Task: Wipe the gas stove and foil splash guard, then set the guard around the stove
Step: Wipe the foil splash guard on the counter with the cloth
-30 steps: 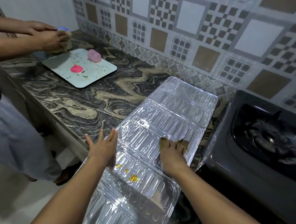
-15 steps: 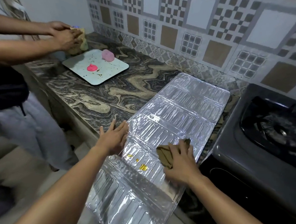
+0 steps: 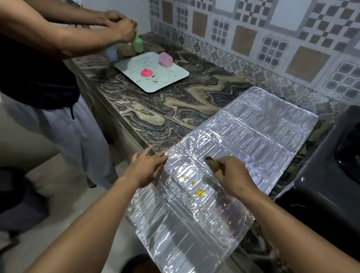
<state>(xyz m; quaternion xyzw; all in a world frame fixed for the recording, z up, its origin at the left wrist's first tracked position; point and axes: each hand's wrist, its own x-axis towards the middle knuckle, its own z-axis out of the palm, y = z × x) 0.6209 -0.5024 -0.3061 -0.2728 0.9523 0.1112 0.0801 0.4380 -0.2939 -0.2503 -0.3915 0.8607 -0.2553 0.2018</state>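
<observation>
The foil splash guard lies flat and unfolded on the marbled counter, its near end hanging over the counter's front edge. Yellow stains mark its middle panel. My right hand presses a brown cloth onto the foil just above the stains. My left hand rests flat, fingers apart, on the guard's left edge. The dark gas stove stands at the right, its burner partly cut off by the frame.
Another person stands at the left, both hands busy with small bottles at the counter's far corner. A pale tray with a pink blob and a pink lump lies there. A patterned tile wall backs the counter.
My right hand has slid the cloth left and a little farther up the foil. My left hand stays on the guard's edge. The view has shifted right and back.
</observation>
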